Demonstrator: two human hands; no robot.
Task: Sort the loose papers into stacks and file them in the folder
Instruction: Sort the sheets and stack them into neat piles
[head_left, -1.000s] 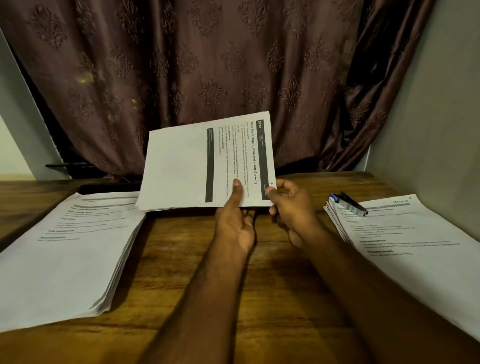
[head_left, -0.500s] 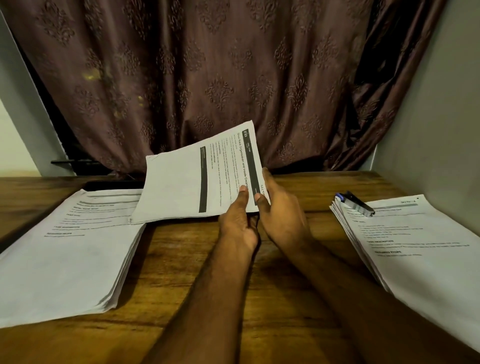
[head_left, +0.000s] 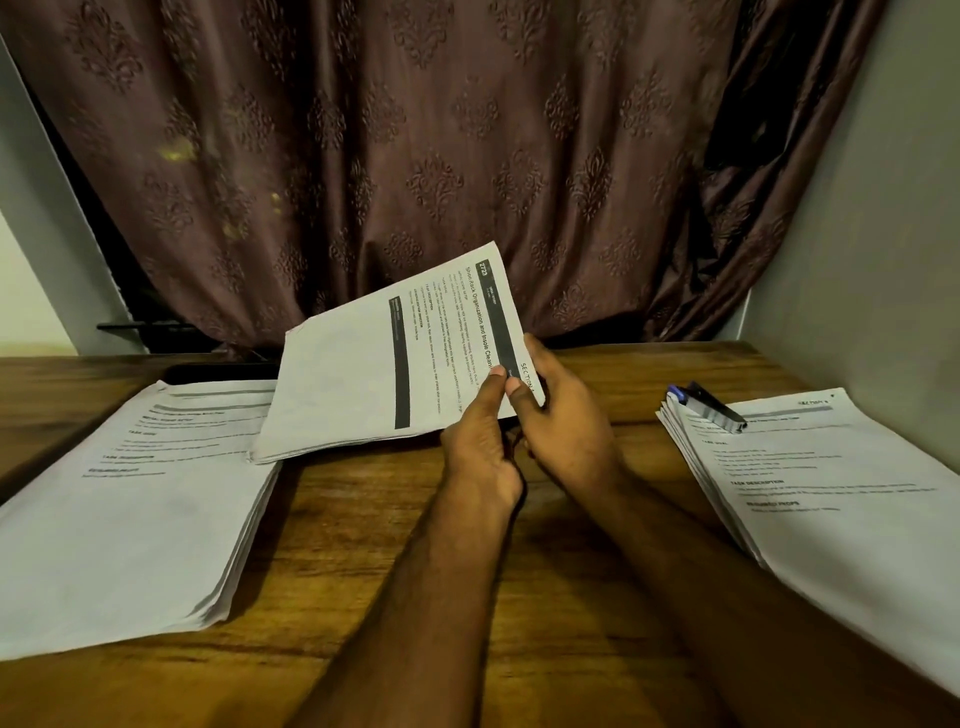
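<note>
Both hands are meeting at the near right corner of a thin sheaf of printed pages (head_left: 374, 374), which is hanging tilted above the wooden desk (head_left: 395, 525). The left hand (head_left: 480, 447) is pinching that corner, thumb on the printed face and fingers underneath. The right hand (head_left: 563, 415) is gripping it just beside the left, thumb on top next to the left thumb and fingers curling round the sheaf's right edge. From the grip the sheaf is fanning away up and to the left, its far lower corner overhanging the left paper stack (head_left: 130, 509), which is lying flat on the desk. Well to the right of the grip the right paper stack (head_left: 831, 509) is lying with a blue-and-black stapler (head_left: 706, 413) resting on its far corner.
</note>
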